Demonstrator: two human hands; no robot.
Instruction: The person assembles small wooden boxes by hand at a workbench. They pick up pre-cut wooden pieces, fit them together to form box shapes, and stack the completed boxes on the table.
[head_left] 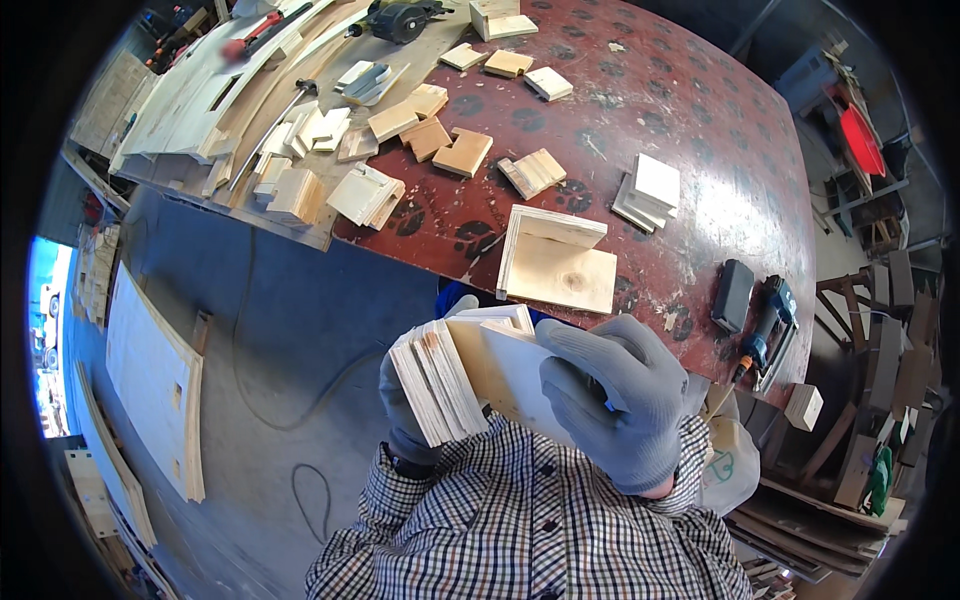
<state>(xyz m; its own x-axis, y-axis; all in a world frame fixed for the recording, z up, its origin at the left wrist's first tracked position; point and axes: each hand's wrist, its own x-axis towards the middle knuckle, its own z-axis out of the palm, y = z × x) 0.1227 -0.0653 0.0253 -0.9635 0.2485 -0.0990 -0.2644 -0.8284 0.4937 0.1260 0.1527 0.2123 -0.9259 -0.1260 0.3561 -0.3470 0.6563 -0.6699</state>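
Both my hands wear grey gloves and are closed on wood in front of my chest, at the table's near edge. My left hand (402, 425) grips a stack of thick plywood blocks (437, 385) with layered edges; most of its fingers are hidden behind the stack. My right hand (620, 400) is wrapped round the right end of a pale plywood board (515, 375), which lies against the stack. A small blue bit shows between the right fingers, too little to name. Just beyond my hands, an L-shaped plywood piece (560, 270) rests on the dark red table (700, 130).
Loose wooden blocks (463, 153) lie scattered at the table's left. A small stack of white squares (650, 190) stands right of centre. A nail gun (768, 325) and a black case (735, 295) lie at the right edge. A hammer (305, 88) lies far left. A cable (310, 425) crosses the floor.
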